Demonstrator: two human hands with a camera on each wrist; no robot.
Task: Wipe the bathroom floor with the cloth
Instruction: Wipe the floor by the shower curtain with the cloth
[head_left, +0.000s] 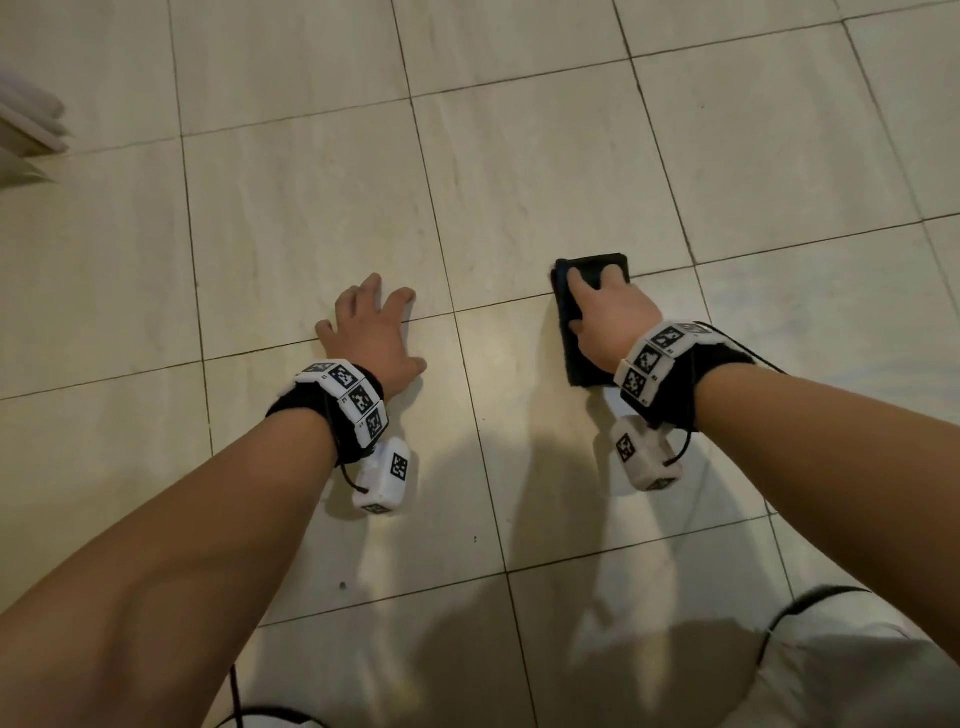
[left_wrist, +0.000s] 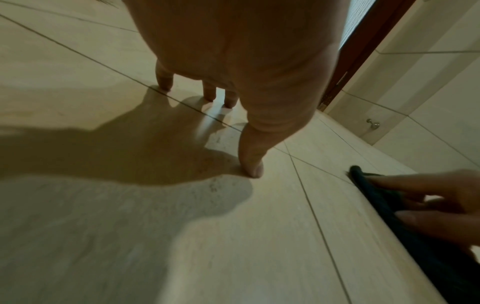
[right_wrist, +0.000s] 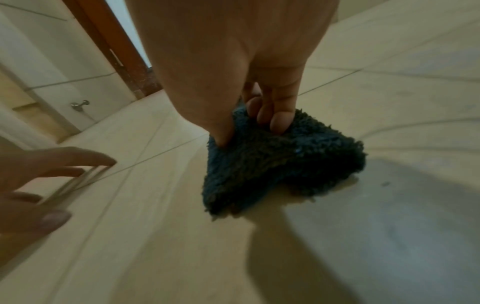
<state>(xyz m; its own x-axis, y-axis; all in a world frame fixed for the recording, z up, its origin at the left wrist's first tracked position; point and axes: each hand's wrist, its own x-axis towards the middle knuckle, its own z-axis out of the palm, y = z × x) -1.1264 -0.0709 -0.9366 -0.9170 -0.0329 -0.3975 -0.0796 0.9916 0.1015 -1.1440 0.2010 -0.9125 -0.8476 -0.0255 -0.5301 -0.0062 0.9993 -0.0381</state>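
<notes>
A dark, fluffy cloth (head_left: 592, 273) lies on the pale tiled floor (head_left: 311, 218). My right hand (head_left: 597, 312) sits on top of it. In the right wrist view the thumb and curled fingers (right_wrist: 276, 121) of my right hand (right_wrist: 249, 131) dig into the cloth (right_wrist: 285, 164) and bunch it up. My left hand (head_left: 371, 332) is planted on bare tile about a hand's width left of the cloth, with its fingers spread and arched and only the fingertips (left_wrist: 253, 170) touching. It holds nothing. From the left wrist the cloth (left_wrist: 436, 263) shows at the right edge under my right hand (left_wrist: 428, 201).
A brown door frame (right_wrist: 116, 51) and tiled wall rise beyond the hands, with a small metal door stop (right_wrist: 79, 106) low on the wall. A white object (head_left: 26, 130) sits at the far left. My knee in white clothing (head_left: 831, 665) is at the lower right.
</notes>
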